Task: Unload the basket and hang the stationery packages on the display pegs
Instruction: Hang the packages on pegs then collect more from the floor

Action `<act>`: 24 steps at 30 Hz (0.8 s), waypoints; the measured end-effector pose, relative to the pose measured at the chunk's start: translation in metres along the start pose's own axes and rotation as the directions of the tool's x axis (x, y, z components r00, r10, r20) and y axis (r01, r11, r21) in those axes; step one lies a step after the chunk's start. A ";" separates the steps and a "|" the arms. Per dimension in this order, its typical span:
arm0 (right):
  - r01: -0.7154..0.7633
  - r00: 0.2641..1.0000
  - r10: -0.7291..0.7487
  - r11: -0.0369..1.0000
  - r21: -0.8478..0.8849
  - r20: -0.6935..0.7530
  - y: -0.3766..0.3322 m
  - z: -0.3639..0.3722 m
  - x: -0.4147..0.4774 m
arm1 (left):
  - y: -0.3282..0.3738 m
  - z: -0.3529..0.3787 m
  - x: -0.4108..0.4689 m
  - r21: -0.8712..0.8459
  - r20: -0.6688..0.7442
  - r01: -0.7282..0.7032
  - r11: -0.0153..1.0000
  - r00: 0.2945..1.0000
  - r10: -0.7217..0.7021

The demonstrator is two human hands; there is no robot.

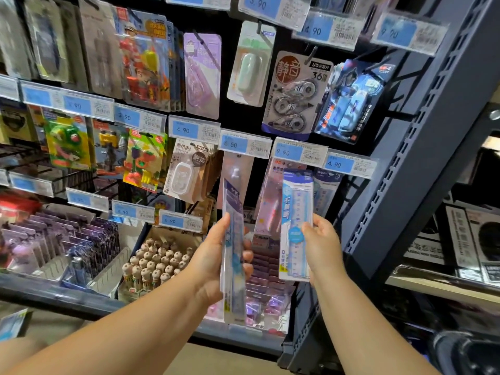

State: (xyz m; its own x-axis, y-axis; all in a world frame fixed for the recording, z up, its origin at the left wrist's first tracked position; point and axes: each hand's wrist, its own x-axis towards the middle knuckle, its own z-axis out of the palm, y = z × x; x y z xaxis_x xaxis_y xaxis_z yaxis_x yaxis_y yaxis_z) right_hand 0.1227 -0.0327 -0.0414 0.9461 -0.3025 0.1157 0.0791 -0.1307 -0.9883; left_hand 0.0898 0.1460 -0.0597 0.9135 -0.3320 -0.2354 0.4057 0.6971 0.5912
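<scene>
While both our arms reach up at the dark metal rack (422, 147), we have a pack in each hand: our left hand (216, 255) curls round a long, narrow clear-plastic ruler pack with blue print (233, 293), turned edge-on, and our right hand (322, 244) pinches the lower half of a flat pale-blue-and-white ruler pack (297, 212). Both stand upright, long axis vertical. The right one's top sits just below the blue price label reading 9.90 (288, 152), so we judge that hand nearer its peg, which is hidden. Left of that label, a blue label reading 6.50 (234, 144) hangs over the left pack's top; right and lower, a blue label reading 4.90 (338, 164). Above the 9.90 label hangs a grey correction-tape card (295, 96) printed LPS and 36.
</scene>
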 end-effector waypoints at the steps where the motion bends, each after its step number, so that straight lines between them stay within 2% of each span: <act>1: -0.008 0.996 0.007 1.000 -0.008 -0.084 0.005 -0.003 0.003 | 0.000 0.001 0.000 -0.011 0.034 0.005 1.000 0.999 -0.005; 3: -0.028 0.975 0.022 0.999 -0.025 -0.223 0.011 -0.007 0.007 | -0.001 -0.002 0.003 -0.023 0.068 0.001 1.000 0.998 0.001; 5: -0.044 0.958 0.040 0.999 -0.006 -0.283 0.011 -0.009 0.009 | -0.002 -0.005 0.006 -0.020 0.064 0.014 1.000 0.998 -0.013; 9: -0.040 0.952 0.037 0.999 -0.002 -0.303 0.011 -0.015 0.013 | -0.006 -0.001 0.007 -0.012 0.045 0.069 0.998 0.997 -0.068; 15: -0.022 0.941 0.010 0.999 -0.030 -0.338 0.013 -0.015 0.009 | -0.006 0.009 0.002 0.039 -0.039 0.012 0.999 0.999 -0.011; 24: -0.032 0.934 0.013 0.998 -0.048 -0.358 0.008 -0.020 0.025 | -0.004 0.014 -0.005 0.065 -0.017 -0.023 0.998 1.000 0.024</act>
State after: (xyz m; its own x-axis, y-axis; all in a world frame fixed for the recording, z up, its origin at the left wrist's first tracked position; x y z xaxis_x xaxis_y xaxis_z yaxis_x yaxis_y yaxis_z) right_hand 0.1407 -0.0600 -0.0443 0.7721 -0.6218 0.1310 0.0338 -0.1658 -0.9856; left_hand 0.0827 0.1359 -0.0499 0.9235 -0.3039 -0.2341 0.3814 0.6617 0.6455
